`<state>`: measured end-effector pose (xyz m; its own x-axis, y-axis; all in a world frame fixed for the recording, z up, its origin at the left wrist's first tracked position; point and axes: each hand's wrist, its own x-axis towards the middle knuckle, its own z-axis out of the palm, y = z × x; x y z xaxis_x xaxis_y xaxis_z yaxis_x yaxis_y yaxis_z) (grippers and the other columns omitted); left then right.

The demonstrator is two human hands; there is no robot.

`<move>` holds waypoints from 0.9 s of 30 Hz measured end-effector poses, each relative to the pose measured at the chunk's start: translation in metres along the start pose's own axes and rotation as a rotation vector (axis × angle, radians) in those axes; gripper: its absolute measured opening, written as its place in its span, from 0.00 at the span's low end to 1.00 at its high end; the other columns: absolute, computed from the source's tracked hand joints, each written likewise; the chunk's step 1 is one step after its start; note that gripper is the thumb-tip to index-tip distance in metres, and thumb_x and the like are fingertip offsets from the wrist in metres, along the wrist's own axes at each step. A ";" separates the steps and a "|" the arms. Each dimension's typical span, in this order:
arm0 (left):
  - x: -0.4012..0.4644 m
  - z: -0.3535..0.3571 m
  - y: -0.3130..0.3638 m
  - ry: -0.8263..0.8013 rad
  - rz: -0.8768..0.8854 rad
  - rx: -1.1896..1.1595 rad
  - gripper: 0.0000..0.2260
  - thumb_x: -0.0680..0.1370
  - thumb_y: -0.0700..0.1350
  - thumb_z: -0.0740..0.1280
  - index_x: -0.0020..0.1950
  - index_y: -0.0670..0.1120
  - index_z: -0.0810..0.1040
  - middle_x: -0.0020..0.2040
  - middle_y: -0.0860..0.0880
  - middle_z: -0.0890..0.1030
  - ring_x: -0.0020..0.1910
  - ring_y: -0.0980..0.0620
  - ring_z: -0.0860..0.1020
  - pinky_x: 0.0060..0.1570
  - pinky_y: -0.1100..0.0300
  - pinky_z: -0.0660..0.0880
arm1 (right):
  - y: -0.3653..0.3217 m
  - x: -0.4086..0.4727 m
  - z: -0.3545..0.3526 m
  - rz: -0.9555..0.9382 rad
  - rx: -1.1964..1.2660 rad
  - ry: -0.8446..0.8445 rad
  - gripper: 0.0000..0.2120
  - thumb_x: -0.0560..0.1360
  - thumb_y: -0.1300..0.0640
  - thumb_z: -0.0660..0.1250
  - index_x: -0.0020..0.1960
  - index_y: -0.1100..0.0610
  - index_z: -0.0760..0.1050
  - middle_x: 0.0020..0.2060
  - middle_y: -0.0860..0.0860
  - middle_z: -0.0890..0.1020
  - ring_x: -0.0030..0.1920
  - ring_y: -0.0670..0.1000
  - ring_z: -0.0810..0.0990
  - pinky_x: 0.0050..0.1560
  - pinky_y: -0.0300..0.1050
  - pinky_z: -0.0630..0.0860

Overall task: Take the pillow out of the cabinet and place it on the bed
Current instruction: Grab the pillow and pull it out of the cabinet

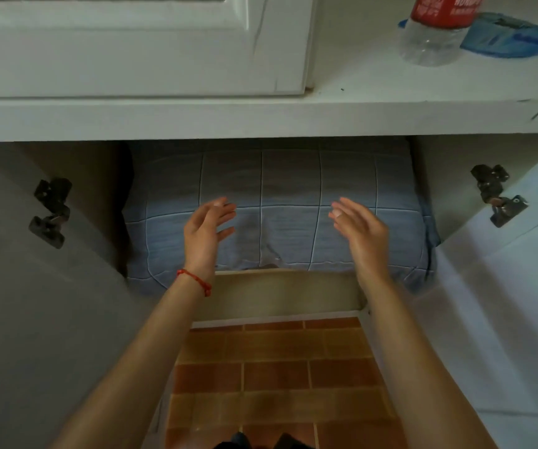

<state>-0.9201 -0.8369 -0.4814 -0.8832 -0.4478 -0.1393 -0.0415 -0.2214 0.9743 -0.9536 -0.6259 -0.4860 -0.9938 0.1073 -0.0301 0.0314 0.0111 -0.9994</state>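
Observation:
A blue pillow (280,189) with a white grid pattern lies inside the lower cabinet, filling the opening and bulging a little over the front edge. Both cabinet doors stand swung wide, the left door (34,286) and the right door (503,303). My left hand (207,231), with a red string on its wrist, hovers open in front of the pillow's left half, fingers spread. My right hand (359,231) hovers open in front of the right half. Neither hand grips the pillow. The bed is out of view.
A white countertop (261,118) juts out above the cabinet opening. On it at the right stand a clear bottle with a red label (436,30) and a blue object (503,35). Dark hinges (50,212) sit on the doors. Brown floor tiles (274,377) lie below.

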 end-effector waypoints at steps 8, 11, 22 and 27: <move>0.055 0.012 -0.053 -0.028 0.204 0.027 0.07 0.79 0.40 0.59 0.53 0.45 0.76 0.47 0.50 0.79 0.48 0.56 0.78 0.46 0.65 0.76 | 0.046 0.070 -0.006 -0.204 -0.092 -0.017 0.18 0.72 0.67 0.67 0.61 0.64 0.73 0.53 0.53 0.78 0.40 0.30 0.78 0.44 0.24 0.73; 0.073 0.013 -0.065 -0.038 0.337 0.113 0.08 0.76 0.37 0.63 0.54 0.44 0.75 0.46 0.51 0.79 0.44 0.63 0.79 0.44 0.70 0.76 | 0.057 0.094 -0.007 -0.286 -0.199 -0.047 0.18 0.71 0.67 0.68 0.60 0.63 0.73 0.54 0.54 0.78 0.41 0.33 0.79 0.42 0.22 0.72; 0.123 -0.008 -0.062 -0.005 0.860 1.002 0.22 0.71 0.45 0.72 0.63 0.42 0.74 0.64 0.42 0.76 0.63 0.47 0.73 0.60 0.64 0.64 | 0.071 0.140 -0.011 -0.651 -0.834 -0.150 0.26 0.66 0.55 0.75 0.62 0.56 0.74 0.64 0.54 0.76 0.65 0.51 0.71 0.63 0.38 0.62; 0.134 -0.010 -0.073 -0.033 0.879 1.145 0.24 0.71 0.48 0.71 0.65 0.42 0.73 0.68 0.43 0.72 0.67 0.45 0.70 0.67 0.55 0.63 | 0.082 0.141 -0.008 -0.748 -0.965 -0.097 0.27 0.67 0.55 0.74 0.64 0.60 0.72 0.67 0.55 0.73 0.68 0.52 0.69 0.67 0.40 0.61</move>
<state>-1.0307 -0.8896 -0.5727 -0.8288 -0.0479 0.5575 0.1804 0.9202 0.3473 -1.0900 -0.6019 -0.5726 -0.8031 -0.3155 0.5054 -0.5255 0.7748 -0.3515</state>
